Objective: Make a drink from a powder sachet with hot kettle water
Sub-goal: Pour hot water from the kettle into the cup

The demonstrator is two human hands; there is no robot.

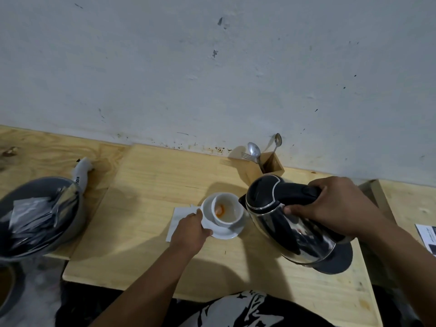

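A white cup point(227, 212) stands on a white saucer point(221, 230) on the wooden table point(151, 185); orange powder point(220, 210) lies inside the cup. My left hand point(191, 228) grips the saucer's left rim. My right hand point(330, 204) is closed round the black handle of a steel kettle point(290, 223), which is tilted left with its spout just right of the cup's rim. No stream of water is visible. The kettle's dark base point(337, 260) shows under it. A white napkin point(180, 214) lies under the saucer.
A grey bowl point(73, 223) holding silvery sachets point(35, 215) sits at the left edge. A wooden holder point(271, 167) with spoons and a fork stands against the wall behind the kettle. A printed paper point(427, 237) lies at the far right.
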